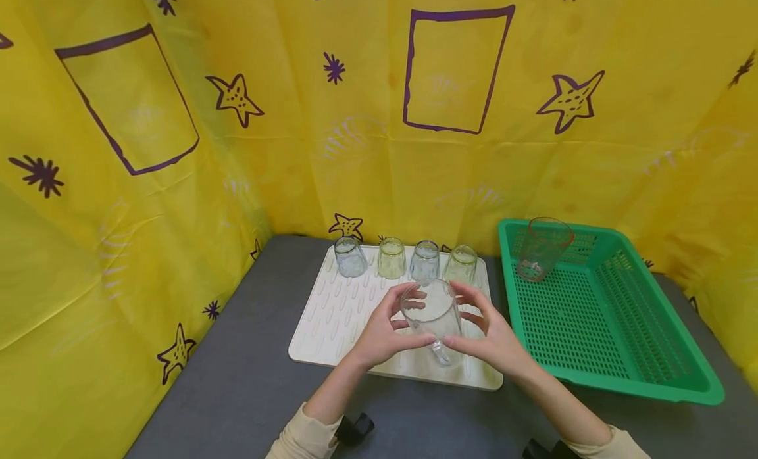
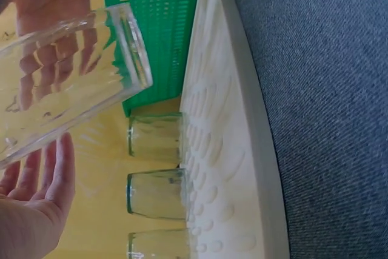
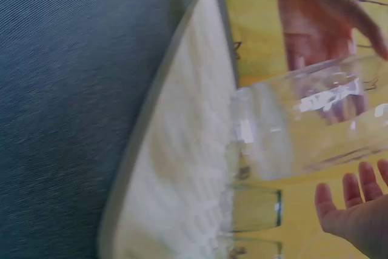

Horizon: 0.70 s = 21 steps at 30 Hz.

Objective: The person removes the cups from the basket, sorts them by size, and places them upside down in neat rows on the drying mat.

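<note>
Both hands hold a large clear drinking glass between them over the front of a white ridged draining tray. The left hand grips its left side, thumb at the front and fingers round the far side. From the right, the right hand grips it the same way. In the left wrist view the glass is tilted, its thick base above the tray. The right wrist view shows that base close over the tray surface. Several small tinted glasses stand in a row along the tray's back edge.
Right of the tray is a green plastic basket with a reddish-rimmed clear glass leaning in its back left corner. Everything rests on a dark grey table. Yellow patterned cloth hangs behind and at both sides.
</note>
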Each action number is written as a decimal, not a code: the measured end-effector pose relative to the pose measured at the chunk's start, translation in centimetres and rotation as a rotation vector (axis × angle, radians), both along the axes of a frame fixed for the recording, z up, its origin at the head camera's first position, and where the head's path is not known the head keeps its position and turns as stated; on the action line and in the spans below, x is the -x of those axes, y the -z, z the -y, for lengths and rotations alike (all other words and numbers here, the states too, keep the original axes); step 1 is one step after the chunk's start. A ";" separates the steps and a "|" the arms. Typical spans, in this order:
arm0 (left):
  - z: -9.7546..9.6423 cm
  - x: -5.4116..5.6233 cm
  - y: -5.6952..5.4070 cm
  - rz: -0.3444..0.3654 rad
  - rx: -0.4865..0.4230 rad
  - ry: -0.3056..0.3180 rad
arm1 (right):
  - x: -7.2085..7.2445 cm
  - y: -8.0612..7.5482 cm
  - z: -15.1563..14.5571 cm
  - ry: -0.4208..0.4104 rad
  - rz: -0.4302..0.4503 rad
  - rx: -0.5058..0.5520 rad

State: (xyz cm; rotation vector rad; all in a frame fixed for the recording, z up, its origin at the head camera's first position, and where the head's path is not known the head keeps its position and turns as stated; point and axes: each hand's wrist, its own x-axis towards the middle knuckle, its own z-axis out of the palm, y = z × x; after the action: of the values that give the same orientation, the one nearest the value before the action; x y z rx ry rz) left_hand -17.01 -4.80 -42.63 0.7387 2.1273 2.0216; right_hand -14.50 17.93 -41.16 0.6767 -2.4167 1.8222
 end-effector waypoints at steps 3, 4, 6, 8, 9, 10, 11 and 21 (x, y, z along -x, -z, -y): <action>0.1 0.0 0.2 0.034 -0.084 0.011 | -0.1 0.7 -0.3 0.012 0.036 -0.039; 0.1 -0.1 0.2 0.045 -0.107 0.011 | -0.2 0.9 -0.3 0.018 0.051 -0.052; 0.0 -0.1 0.4 0.062 -0.152 0.013 | -0.3 1.2 -0.4 0.028 0.075 -0.068; -0.1 -0.2 0.5 0.080 -0.202 0.014 | -0.5 1.5 -0.3 0.035 0.098 -0.077; -0.2 -0.3 0.6 0.088 -0.230 0.016 | -0.6 1.5 -0.3 0.034 0.110 -0.072; -0.2 -0.3 0.6 0.096 -0.256 0.018 | -0.6 1.6 -0.2 0.031 0.122 -0.065; -0.3 -0.4 0.6 0.103 -0.282 0.022 | -0.7 1.6 -0.2 0.027 0.133 -0.056; -0.3 -0.4 0.8 0.142 -0.345 0.055 | -0.5 1.5 0.0 0.023 0.131 -0.046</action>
State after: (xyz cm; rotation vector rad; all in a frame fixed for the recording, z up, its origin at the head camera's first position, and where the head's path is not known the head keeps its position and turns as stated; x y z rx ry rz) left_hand -16.60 -4.48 -43.44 0.6614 1.6857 2.3621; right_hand -13.98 17.92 -42.71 0.5460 -2.5439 1.8634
